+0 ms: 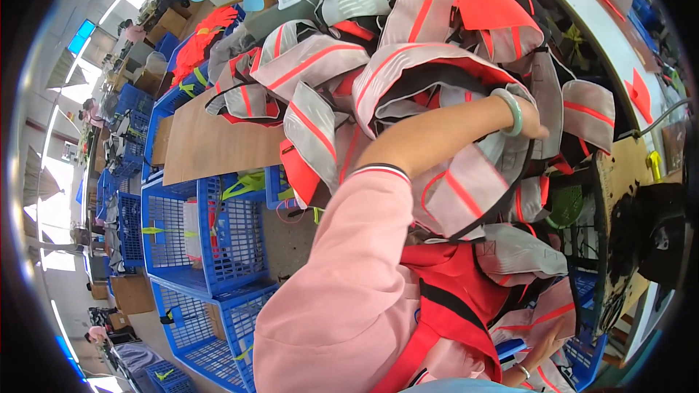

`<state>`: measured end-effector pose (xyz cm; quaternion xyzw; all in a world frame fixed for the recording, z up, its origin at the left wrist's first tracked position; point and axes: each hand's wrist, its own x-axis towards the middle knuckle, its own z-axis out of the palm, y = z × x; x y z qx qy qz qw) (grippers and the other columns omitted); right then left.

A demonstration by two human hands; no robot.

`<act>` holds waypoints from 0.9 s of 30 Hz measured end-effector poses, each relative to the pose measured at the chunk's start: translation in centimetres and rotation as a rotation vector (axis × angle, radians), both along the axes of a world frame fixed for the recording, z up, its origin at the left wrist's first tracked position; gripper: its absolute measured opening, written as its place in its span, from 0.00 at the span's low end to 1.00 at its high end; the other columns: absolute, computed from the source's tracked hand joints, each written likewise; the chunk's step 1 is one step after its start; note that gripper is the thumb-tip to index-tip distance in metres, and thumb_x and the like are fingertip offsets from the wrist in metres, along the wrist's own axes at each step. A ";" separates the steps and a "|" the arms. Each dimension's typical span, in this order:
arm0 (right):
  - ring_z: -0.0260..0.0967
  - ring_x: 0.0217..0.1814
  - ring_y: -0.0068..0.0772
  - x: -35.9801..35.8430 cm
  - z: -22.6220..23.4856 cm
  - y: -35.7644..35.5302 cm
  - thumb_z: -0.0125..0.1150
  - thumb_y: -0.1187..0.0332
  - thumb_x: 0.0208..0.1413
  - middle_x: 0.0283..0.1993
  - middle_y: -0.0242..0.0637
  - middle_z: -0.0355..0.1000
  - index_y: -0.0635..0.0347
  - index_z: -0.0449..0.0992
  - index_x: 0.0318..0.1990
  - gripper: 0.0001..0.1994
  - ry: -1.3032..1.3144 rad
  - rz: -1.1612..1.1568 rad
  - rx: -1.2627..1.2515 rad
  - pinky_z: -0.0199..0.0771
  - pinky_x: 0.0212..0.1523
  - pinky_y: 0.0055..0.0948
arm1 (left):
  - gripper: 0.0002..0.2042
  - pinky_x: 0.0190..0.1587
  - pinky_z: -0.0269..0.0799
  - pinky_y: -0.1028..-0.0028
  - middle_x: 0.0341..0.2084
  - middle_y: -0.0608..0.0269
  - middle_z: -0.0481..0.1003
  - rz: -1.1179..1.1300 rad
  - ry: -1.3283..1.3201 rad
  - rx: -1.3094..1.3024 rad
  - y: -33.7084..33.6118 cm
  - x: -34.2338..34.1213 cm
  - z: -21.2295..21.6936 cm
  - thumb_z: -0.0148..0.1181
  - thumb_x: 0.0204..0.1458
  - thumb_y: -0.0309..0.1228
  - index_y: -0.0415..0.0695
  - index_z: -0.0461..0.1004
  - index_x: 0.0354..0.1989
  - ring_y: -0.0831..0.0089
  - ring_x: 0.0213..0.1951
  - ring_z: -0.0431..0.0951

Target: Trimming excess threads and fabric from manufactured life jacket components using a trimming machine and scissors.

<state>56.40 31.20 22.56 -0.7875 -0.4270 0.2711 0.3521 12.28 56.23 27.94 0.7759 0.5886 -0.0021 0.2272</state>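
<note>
1. The left hand [530, 125] with a green bangle [512, 111] reaches into the pile of grey and red vests [408, 65] at 1 o'clock; its fingers are hidden, so I cannot tell their state.
2. The right hand [540, 349], at 5 o'clock, rests on a vest [466, 298]; its fingers look loosely bent.
3. Blue crates [211, 247] stand at 8 o'clock.

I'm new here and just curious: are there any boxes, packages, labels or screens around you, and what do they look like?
Cardboard boxes: far upper left, brown, blocky.
Cardboard box: on the floor at lower left, brown, beside the blue crates.
Cardboard sheet: flat, brown, lying across the crates at left.
No labels or screens that I can make out.
</note>
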 end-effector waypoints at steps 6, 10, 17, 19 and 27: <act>0.68 0.53 0.51 3.9 -2.2 -2.4 0.52 0.57 0.62 0.51 0.57 0.71 0.68 0.71 0.56 0.23 -0.207 0.204 0.114 0.63 0.56 0.43 | 0.19 0.31 0.73 0.61 0.24 0.52 0.78 -0.290 0.088 0.522 -10.6 2.2 11.4 0.59 0.50 0.48 0.41 0.79 0.26 0.55 0.31 0.79; 0.72 0.40 0.45 1.6 -2.5 -2.1 0.56 0.69 0.55 0.42 0.53 0.75 0.67 0.76 0.45 0.13 -0.513 0.309 0.120 0.70 0.42 0.41 | 0.31 0.44 0.72 0.60 0.46 0.44 0.72 -0.413 -0.374 0.395 -17.9 9.2 4.3 0.65 0.46 0.45 0.37 0.66 0.54 0.51 0.44 0.75; 0.67 0.27 0.24 -4.2 3.6 -1.9 0.58 0.67 0.57 0.27 0.39 0.74 0.64 0.78 0.41 0.11 0.047 0.072 0.280 0.69 0.31 0.29 | 0.36 0.54 0.68 0.61 0.54 0.47 0.68 -0.359 -0.572 0.315 -18.1 17.0 -6.8 0.69 0.41 0.32 0.41 0.61 0.62 0.50 0.54 0.70; 0.66 0.27 0.23 -3.3 3.5 -3.2 0.58 0.66 0.57 0.26 0.37 0.75 0.64 0.78 0.41 0.11 0.138 0.053 0.276 0.69 0.31 0.28 | 0.35 0.53 0.68 0.62 0.54 0.49 0.69 -0.403 -0.518 0.196 -17.2 18.7 -7.6 0.69 0.42 0.31 0.43 0.62 0.61 0.50 0.53 0.70; 0.67 0.28 0.19 0.0 5.4 -6.7 0.59 0.69 0.56 0.27 0.34 0.74 0.64 0.78 0.40 0.09 0.161 0.217 0.221 0.69 0.32 0.25 | 0.18 0.64 0.55 0.62 0.57 0.52 0.67 -0.711 -0.935 -0.035 -11.0 22.8 -4.4 0.55 0.53 0.38 0.44 0.71 0.51 0.53 0.63 0.61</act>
